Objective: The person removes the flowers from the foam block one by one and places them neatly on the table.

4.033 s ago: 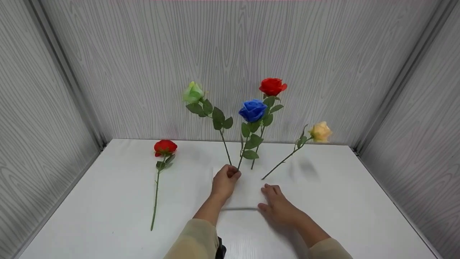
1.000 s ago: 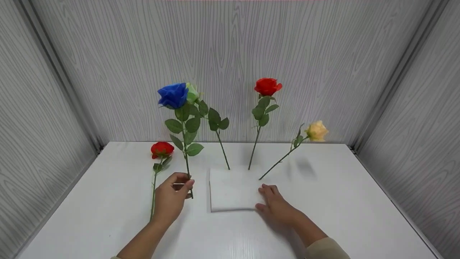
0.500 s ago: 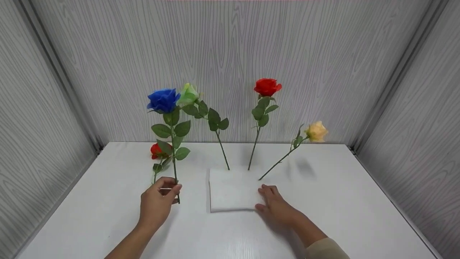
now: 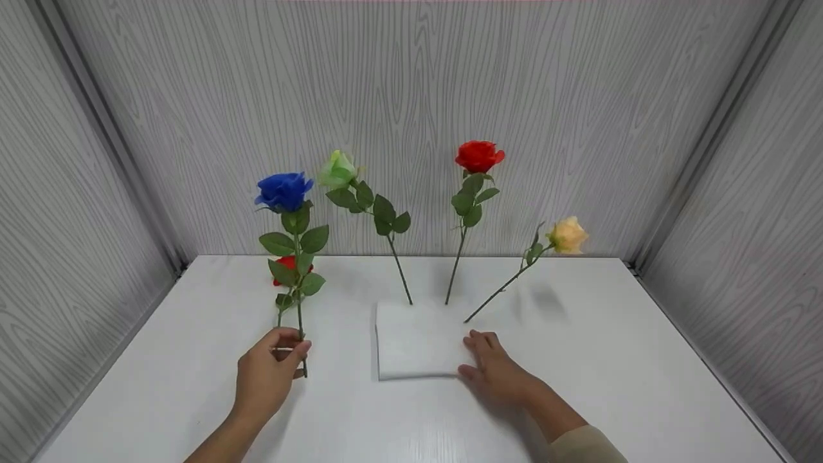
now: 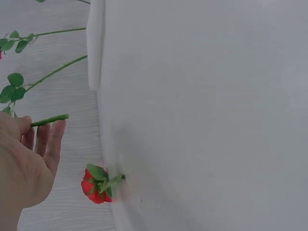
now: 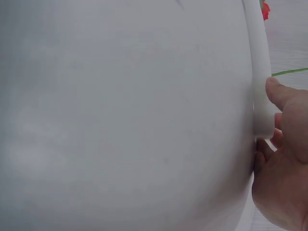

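Note:
In the head view my left hand [image 4: 265, 376] pinches the lower stem of a blue rose [image 4: 285, 191], which stands nearly upright above the table's left side. The cut stem end [image 5: 50, 120] pokes out past my fingertips in the left wrist view. Behind it, a red rose [image 4: 283, 308] lies on the table, partly hidden by leaves. My right hand [image 4: 498, 370] rests with extended fingers against the right side of a white block [image 4: 418, 341]. A green rose [image 4: 337, 170], a second red rose [image 4: 479, 156] and a pale yellow rose [image 4: 567, 235] stick up from that block.
The white table [image 4: 630, 360] is bounded by grey wood-grain panels [image 4: 411, 77] at the back and both sides. The yellow rose leans outward to the right, and the green one leans left.
Earlier, my left hand held the blue rose stem at the block. The rose has since moved left and lower, now in front of the lying red rose. My right hand has stayed at the block.

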`<action>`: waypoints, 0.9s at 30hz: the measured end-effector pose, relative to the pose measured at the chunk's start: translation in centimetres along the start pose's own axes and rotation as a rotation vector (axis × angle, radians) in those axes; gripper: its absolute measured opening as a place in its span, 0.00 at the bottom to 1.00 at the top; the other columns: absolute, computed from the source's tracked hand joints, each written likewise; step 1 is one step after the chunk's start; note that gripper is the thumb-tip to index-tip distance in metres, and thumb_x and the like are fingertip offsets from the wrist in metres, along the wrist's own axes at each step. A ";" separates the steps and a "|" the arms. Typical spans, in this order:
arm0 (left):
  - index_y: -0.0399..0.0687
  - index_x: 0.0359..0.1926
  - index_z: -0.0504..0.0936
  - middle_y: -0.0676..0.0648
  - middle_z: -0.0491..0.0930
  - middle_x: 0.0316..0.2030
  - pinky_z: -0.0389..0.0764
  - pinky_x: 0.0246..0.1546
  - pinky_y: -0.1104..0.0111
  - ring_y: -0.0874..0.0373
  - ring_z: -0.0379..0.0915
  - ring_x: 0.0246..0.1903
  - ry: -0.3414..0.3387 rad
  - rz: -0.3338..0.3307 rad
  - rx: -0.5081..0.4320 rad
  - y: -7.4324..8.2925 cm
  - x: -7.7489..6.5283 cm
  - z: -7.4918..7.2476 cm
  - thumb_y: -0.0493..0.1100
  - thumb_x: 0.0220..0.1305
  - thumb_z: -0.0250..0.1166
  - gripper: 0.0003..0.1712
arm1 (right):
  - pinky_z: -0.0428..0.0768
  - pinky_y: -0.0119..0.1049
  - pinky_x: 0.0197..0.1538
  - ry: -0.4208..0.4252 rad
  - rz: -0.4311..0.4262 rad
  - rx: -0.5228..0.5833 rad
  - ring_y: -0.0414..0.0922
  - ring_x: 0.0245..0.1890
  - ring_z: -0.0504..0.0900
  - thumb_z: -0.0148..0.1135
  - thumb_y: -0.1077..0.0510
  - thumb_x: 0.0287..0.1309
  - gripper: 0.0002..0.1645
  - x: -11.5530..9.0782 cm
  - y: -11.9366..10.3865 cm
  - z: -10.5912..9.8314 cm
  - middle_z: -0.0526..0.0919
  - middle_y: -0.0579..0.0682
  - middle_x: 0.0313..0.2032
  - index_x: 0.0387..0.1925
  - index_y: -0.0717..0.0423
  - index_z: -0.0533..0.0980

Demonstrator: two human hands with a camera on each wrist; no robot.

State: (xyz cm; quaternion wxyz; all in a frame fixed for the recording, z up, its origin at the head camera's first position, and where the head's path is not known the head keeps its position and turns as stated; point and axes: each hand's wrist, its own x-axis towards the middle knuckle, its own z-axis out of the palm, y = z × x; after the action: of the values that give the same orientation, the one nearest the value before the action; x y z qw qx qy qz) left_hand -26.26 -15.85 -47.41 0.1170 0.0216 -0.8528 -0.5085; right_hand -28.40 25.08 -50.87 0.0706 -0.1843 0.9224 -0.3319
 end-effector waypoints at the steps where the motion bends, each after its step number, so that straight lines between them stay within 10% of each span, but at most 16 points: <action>1: 0.43 0.55 0.84 0.42 0.87 0.48 0.90 0.37 0.74 0.56 0.88 0.45 0.000 0.002 0.008 -0.1 0.0 -0.1 0.41 0.76 0.70 0.12 | 0.59 0.68 0.82 0.000 -0.009 0.001 0.70 0.83 0.55 0.55 0.47 0.84 0.41 0.0 0.1 0.0 0.51 0.71 0.80 0.80 0.70 0.56; 27: 0.41 0.55 0.84 0.41 0.87 0.48 0.90 0.30 0.68 0.57 0.88 0.41 -0.080 -0.129 0.114 -2.6 -0.6 -2.1 0.40 0.74 0.72 0.13 | 0.57 0.65 0.84 -0.002 0.032 -0.001 0.66 0.85 0.54 0.57 0.46 0.83 0.43 0.0 -0.1 -0.1 0.52 0.68 0.81 0.82 0.68 0.56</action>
State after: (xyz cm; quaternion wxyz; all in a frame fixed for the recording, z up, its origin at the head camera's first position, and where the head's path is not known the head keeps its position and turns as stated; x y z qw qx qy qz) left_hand -25.48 -18.78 -48.84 0.0483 0.0627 -0.8811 -0.4663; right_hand -28.40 25.05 -50.77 0.0767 -0.1699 0.9253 -0.3301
